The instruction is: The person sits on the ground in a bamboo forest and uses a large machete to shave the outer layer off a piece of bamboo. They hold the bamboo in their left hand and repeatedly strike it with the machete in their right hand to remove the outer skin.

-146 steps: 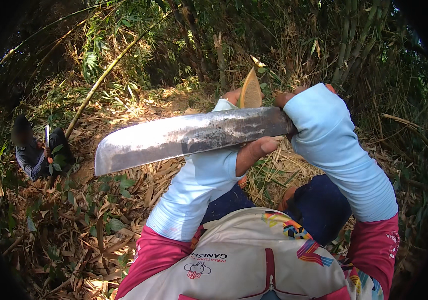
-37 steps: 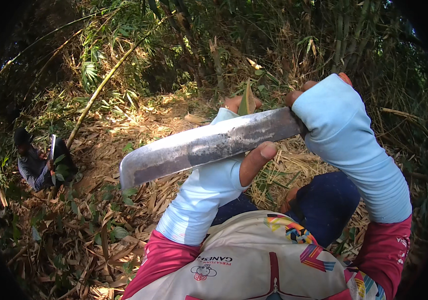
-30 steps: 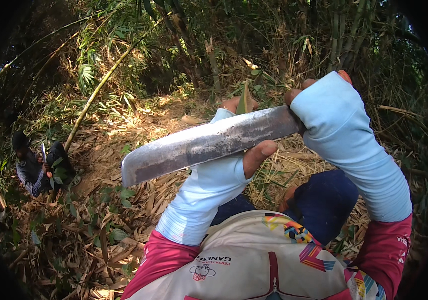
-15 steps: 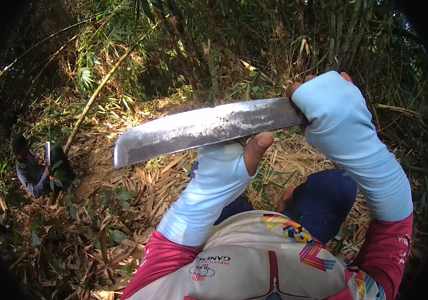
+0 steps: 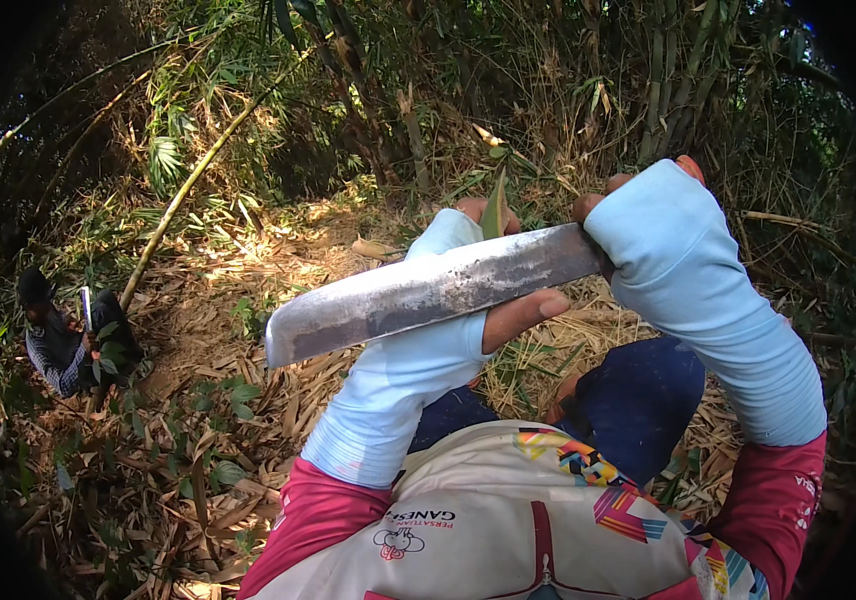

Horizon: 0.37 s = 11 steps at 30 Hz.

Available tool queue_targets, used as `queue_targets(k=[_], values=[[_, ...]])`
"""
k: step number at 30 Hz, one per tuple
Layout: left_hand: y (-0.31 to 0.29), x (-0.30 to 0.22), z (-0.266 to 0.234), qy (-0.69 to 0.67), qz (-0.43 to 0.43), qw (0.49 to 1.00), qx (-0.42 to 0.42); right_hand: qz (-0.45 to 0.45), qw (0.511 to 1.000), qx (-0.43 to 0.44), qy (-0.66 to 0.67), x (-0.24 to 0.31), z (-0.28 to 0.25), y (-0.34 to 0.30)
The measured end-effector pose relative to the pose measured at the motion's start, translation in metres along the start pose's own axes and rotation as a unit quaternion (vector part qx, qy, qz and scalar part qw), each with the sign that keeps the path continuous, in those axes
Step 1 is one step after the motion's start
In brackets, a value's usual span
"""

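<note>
A broad machete [image 5: 428, 290] with a worn, dark-patched steel blade lies across the view in front of my chest, its blunt tip to the left. My right hand [image 5: 653, 215], in a light blue sleeve that covers most of it, is closed round the handle, which is almost wholly hidden. Behind and under the blade is my left hand [image 5: 523, 315], also sleeved in light blue. Its thumb stretches along the near edge and its fingertips show past the far edge. A folded green leaf [image 5: 495, 208] sticks up at those fingertips.
At the left a person [image 5: 78, 335] sits low among leaves with a blade held upright. A slanting bamboo pole [image 5: 188, 190] rises behind them. Dry bamboo leaves [image 5: 248, 450] cover the ground, and dense bamboo stems [image 5: 668, 80] stand at the back.
My left hand has moved up and away from me, so its fingertips and the green leaf now show beyond the blade. The machete's tip has shifted right and lower.
</note>
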<state>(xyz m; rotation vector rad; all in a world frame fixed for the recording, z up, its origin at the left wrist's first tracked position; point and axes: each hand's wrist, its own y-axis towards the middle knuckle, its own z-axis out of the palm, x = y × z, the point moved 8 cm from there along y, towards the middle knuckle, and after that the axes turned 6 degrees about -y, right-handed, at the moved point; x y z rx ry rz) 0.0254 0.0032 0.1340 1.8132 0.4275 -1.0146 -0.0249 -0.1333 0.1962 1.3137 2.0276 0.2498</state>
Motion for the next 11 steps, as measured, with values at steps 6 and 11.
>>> queue_targets(k=[6,11], values=[[0.002,0.007,0.007,-0.025,-0.021,0.999,-0.008,0.000,1.000,-0.009,-0.015,0.001,-0.002,-0.001],[0.002,0.023,0.010,-0.058,-0.051,0.997,-0.019,0.019,0.999,0.017,-0.034,0.000,0.002,-0.002]])
